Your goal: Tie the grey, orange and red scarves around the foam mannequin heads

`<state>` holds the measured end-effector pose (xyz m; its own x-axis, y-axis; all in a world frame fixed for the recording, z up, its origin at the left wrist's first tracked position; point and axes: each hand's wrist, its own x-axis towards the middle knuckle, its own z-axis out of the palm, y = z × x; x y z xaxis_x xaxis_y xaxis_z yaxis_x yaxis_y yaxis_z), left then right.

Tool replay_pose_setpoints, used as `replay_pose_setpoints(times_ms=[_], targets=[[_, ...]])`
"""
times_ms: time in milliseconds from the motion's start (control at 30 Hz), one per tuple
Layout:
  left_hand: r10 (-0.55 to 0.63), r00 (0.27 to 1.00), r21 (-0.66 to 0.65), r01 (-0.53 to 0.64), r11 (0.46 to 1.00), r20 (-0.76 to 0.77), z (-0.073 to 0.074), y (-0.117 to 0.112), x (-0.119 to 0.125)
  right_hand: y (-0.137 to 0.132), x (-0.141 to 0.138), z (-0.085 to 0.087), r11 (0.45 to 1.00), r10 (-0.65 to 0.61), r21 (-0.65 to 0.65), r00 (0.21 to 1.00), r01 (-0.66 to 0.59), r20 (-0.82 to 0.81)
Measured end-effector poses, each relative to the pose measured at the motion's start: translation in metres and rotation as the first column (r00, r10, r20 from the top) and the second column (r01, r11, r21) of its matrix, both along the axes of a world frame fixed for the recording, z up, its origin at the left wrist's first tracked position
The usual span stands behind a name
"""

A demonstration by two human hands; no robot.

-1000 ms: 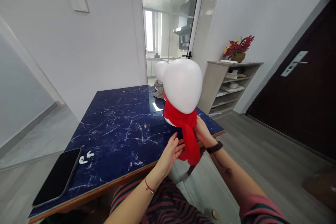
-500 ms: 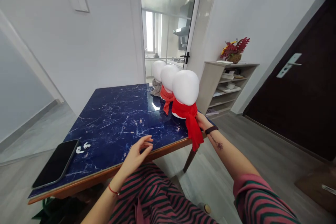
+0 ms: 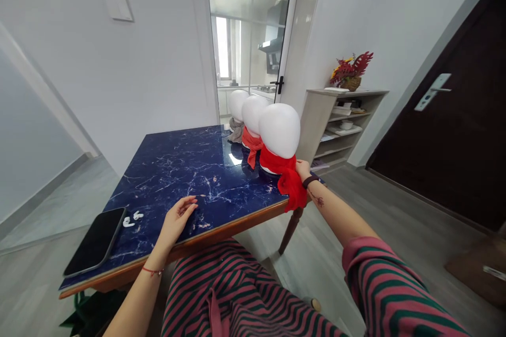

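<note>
Three white mannequin heads stand in a row along the right side of the blue marble table (image 3: 177,168). The nearest head (image 3: 279,130) wears a red scarf (image 3: 290,181) whose end hangs over the table edge. My right hand (image 3: 303,168) rests against the neck of that head, behind the scarf; its fingers are mostly hidden. The middle head (image 3: 253,114) also wears a red scarf, and the far head (image 3: 237,104) a grey one. My left hand (image 3: 176,218) lies open near the table's front edge, fingers loosely spread, holding nothing.
A black phone (image 3: 97,240) and white earbuds (image 3: 132,219) lie at the table's front left corner. A shelf unit (image 3: 336,126) with a flower basket stands to the right. A dark door (image 3: 454,116) is at far right, a glass door behind.
The nearest head went from close in front of me to the row on the table's right side. My left hand let go and dropped to the table's front edge; my right hand stayed at the head.
</note>
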<state>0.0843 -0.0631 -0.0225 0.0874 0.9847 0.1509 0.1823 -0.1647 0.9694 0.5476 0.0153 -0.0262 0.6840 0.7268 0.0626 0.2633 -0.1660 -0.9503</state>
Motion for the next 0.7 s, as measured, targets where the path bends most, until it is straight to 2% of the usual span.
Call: replay_pose_setpoints(times_ms=[100, 233, 400, 500, 533, 567, 600, 667, 700], targets=[[-0.009, 1.0, 0.016, 0.01, 1.0, -0.005, -0.003, 0.001, -0.001, 0.0, 0.002, 0.0, 0.992, -0.083, -0.095, 0.996, 0.085, 0.024], [-0.008, 0.999, 0.026, 0.009, 1.0, -0.04, -0.009, 0.003, -0.004, -0.003, -0.002, 0.006, 0.99, -0.115, -0.08, 0.993, 0.117, 0.019], [-0.021, 0.999, 0.037, 0.022, 0.999, -0.048, -0.015, 0.007, -0.006, -0.027, -0.01, 0.02, 0.983, -0.154, 0.102, 0.988, 0.154, -0.008], [-0.001, 1.0, 0.035, 0.002, 0.999, -0.018, -0.015, 0.007, -0.007, -0.066, -0.048, 0.016, 0.946, -0.192, 0.274, 0.981, 0.174, 0.041], [0.007, 1.0, 0.032, -0.007, 0.999, -0.007, -0.015, 0.007, -0.007, -0.082, -0.07, 0.012, 0.932, -0.174, 0.333, 0.982, 0.14, 0.075], [0.015, 1.0, 0.031, -0.015, 0.999, 0.003, -0.014, 0.006, -0.007, -0.098, -0.095, 0.006, 0.909, -0.099, 0.416, 0.981, 0.022, 0.165], [0.025, 1.0, 0.031, -0.025, 0.999, 0.013, -0.013, 0.006, -0.008, -0.114, -0.123, -0.001, 0.894, 0.036, 0.424, 0.966, -0.146, 0.257], [0.048, 0.998, 0.038, -0.049, 0.998, 0.033, -0.012, 0.005, -0.008, -0.14, -0.181, -0.015, 0.812, 0.313, 0.354, 0.858, -0.464, 0.407], [0.06, 0.997, 0.045, -0.062, 0.997, 0.043, -0.012, 0.005, -0.008, -0.149, -0.206, -0.021, 0.768, 0.395, 0.313, 0.798, -0.559, 0.456]])
